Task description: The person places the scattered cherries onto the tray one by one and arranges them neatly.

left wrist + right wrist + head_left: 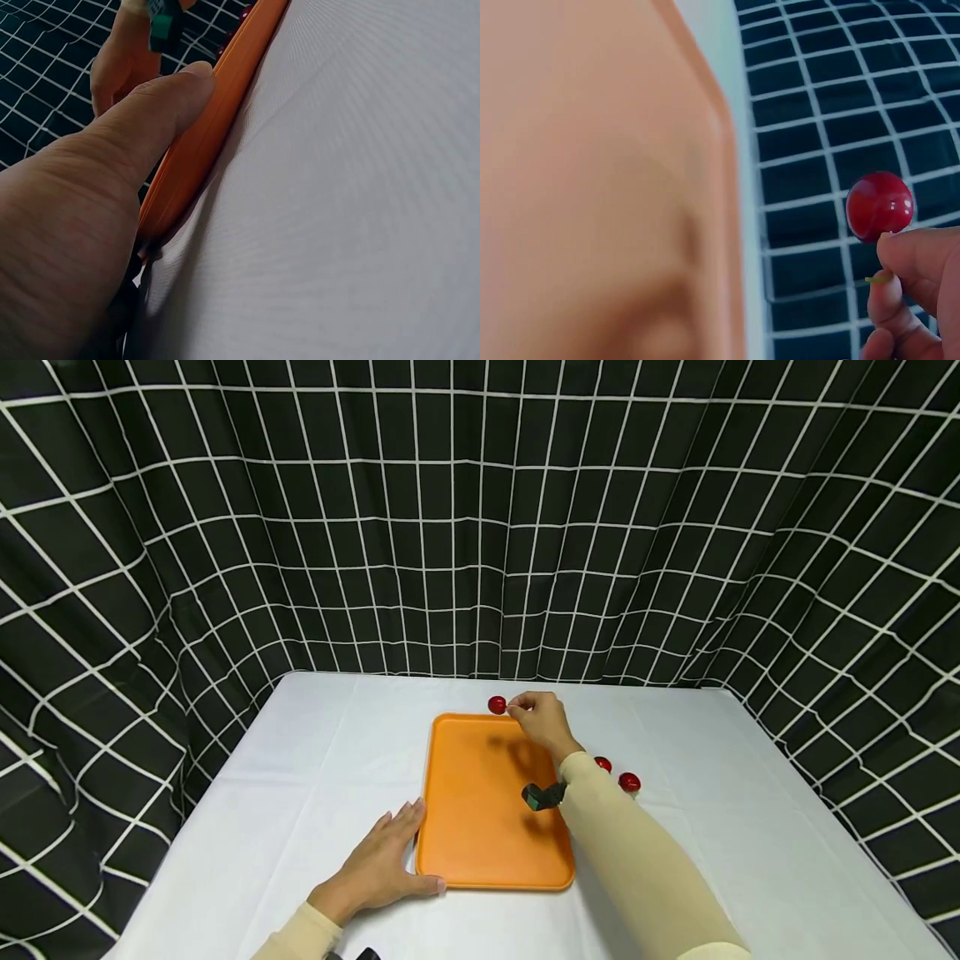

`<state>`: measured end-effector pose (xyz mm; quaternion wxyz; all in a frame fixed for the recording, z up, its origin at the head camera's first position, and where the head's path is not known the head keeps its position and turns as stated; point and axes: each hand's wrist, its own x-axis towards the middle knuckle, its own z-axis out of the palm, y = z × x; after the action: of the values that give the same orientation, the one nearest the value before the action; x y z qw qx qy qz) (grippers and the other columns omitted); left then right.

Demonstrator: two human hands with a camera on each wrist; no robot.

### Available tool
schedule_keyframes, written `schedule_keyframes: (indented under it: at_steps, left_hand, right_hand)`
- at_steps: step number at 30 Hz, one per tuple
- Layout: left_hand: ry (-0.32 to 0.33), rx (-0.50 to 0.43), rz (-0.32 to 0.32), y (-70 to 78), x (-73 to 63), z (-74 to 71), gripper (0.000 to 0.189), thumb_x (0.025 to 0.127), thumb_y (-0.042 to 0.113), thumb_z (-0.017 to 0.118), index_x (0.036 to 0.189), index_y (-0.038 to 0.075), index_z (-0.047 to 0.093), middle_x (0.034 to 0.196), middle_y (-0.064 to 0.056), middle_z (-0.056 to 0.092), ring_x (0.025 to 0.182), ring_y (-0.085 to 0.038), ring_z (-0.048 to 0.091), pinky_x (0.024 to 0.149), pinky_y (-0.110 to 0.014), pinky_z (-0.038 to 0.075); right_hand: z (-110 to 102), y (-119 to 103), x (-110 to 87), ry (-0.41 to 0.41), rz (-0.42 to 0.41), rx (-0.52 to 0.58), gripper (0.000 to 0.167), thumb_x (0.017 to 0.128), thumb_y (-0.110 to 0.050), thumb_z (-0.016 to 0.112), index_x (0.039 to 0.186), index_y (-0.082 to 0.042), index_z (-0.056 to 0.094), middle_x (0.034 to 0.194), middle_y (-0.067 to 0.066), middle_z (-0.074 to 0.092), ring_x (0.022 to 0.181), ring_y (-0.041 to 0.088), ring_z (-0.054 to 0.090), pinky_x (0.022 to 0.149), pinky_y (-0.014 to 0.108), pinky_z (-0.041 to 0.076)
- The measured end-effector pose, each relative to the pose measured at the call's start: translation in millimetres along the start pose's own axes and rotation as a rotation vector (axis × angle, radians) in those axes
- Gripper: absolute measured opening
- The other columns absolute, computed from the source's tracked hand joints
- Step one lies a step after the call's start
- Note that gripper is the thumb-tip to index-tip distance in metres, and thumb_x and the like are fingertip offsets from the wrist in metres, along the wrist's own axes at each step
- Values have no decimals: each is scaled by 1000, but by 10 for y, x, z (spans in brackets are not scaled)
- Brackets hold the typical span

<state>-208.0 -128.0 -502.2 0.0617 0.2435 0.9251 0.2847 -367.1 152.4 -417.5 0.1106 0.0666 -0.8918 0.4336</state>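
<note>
In the head view an orange tray [491,810] lies on the white table. My right hand [542,720] reaches over its far right corner and pinches a cherry [497,704] between thumb and fingers, close to the tray's far edge. The right wrist view shows the glossy red cherry [880,206] at the fingertips, with a bit of green stem [879,279] poking out between them. My left hand [386,864] rests at the tray's near left corner, fingers extended along the left side and the thumb [161,105] against the near rim.
Right of the tray, partly behind the right sleeve, lies a cherry [602,763], and another cherry [630,782] sits just beyond it. A black cloth with a white grid [465,527] hangs behind and at both sides of the table [360,735].
</note>
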Motion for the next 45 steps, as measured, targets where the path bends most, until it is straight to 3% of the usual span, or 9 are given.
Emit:
schedule_keyframes:
  at_steps: [8, 14, 18, 27, 45]
  left_hand:
    - [20, 5, -27, -38, -8, -38, 119, 69, 75, 66, 153, 4, 19, 158, -5, 16, 144, -19, 13, 117, -42, 4]
    - [16, -16, -18, -13, 0, -4, 120, 69, 76, 65, 153, 4, 19, 158, -5, 17, 144, -20, 14, 116, -44, 5]
    - [16, -11, -29, -4, -21, -8, 119, 69, 76, 65, 153, 4, 21, 158, -4, 18, 144, -20, 15, 116, -43, 5]
    - [26, 4, -21, -5, -17, 5, 119, 68, 76, 65, 152, 2, 24, 157, -7, 21, 143, -23, 17, 116, -45, 7]
    - [20, 8, -31, -1, -15, 21, 118, 69, 77, 63, 153, 4, 24, 158, -5, 20, 144, -21, 16, 116, -43, 6]
  right_hand:
    - [555, -27, 156, -83, 127, 8, 12, 90, -16, 67, 85, -8, 75, 78, -2, 68, 71, 18, 55, 61, 28, 47]
    - [778, -25, 192, -84, 182, -34, 12, 89, -15, 68, 82, -9, 75, 74, 0, 66, 70, 18, 54, 56, 26, 44]
    - [888, -32, 223, -89, 179, -76, 11, 88, -15, 69, 81, -9, 75, 76, -1, 66, 73, 20, 53, 61, 28, 44]
    - [1075, -1, 258, -55, 228, -182, 12, 86, -23, 69, 84, -14, 77, 84, -2, 67, 90, 26, 54, 86, 43, 42]
    - [1160, -45, 253, -50, 233, -203, 9, 87, -25, 70, 80, -20, 74, 78, -4, 63, 92, 28, 51, 82, 46, 35]
